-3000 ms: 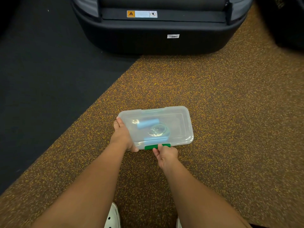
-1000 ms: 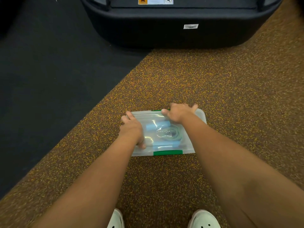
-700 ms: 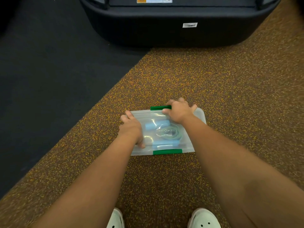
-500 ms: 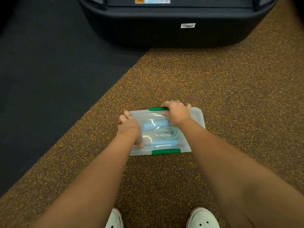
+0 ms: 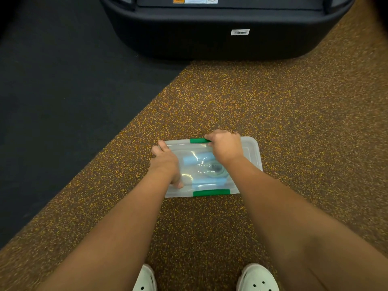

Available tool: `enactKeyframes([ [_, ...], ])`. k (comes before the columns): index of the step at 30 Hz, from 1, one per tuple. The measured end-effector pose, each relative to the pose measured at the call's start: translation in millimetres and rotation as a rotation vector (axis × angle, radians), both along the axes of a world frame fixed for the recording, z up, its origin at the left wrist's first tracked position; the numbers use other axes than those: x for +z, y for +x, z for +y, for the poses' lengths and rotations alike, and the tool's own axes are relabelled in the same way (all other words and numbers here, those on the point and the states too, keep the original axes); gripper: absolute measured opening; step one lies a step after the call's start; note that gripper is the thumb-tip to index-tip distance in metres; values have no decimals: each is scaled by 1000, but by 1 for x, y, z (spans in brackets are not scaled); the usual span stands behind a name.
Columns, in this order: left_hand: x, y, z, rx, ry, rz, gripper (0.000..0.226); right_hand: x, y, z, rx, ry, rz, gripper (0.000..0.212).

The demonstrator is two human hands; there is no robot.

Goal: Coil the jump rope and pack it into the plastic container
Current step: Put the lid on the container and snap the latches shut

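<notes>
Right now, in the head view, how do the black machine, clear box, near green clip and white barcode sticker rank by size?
1. black machine
2. clear box
3. near green clip
4. white barcode sticker
The sticker lies farther away, so its rank against the clip is unsure.

Moves the right hand (image 5: 225, 147) off the near green latch (image 5: 211, 192), across the plastic container (image 5: 252, 148), and curls its fingers (image 5: 210, 137) over the far green latch (image 5: 198, 140).
</notes>
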State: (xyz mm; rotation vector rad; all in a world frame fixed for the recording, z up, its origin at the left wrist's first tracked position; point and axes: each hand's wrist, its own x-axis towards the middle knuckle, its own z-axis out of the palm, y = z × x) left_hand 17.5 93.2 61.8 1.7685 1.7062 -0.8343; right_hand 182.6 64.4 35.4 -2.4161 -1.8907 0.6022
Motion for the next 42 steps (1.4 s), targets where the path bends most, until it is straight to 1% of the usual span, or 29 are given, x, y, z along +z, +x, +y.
enactKeyframes([
  [2, 0, 0, 0, -11, 2, 1, 153, -1, 3, 1, -10, -11, 54, 33],
  [4, 1, 0, 0, -20, 0, -7, 152, -3, 8, -2, -72, -7, 118, 35],
  [7, 2, -2, -1, -20, 4, -31, 150, -7, 22, -15, -197, 38, 91, 44],
  [9, 2, -4, -1, -13, 4, -49, 150, -5, 34, -27, -342, 56, 59, 47],
  [11, 2, -6, -1, -5, 1, -67, 151, 2, 43, -37, -518, 10, 44, 45],
  [14, 4, -8, -2, 13, 7, -100, 151, 9, 51, -50, -744, -93, 126, 46],
  [16, 5, -10, -2, 26, 10, -121, 149, 10, 52, -56, -808, -117, 173, 46],
  [21, 6, -12, 1, 47, 50, -211, 148, 11, 49, -58, -831, -139, 145, 32],
  [24, 7, -12, 5, 26, 84, -253, 147, 10, 50, -60, -830, -123, 148, 30],
  [27, 8, -10, 7, 8, 91, -254, 146, 10, 52, -61, -823, -120, 141, 30],
  [31, 8, -9, 7, -9, 85, -233, 143, 11, 54, -61, -812, -133, 125, 35],
  [37, 9, -10, 6, -17, 78, -213, 142, 12, 54, -61, -777, -133, 120, 53],
  [42, 7, -11, 7, -15, 77, -223, 144, 13, 56, -59, -727, -165, 86, 54],
])
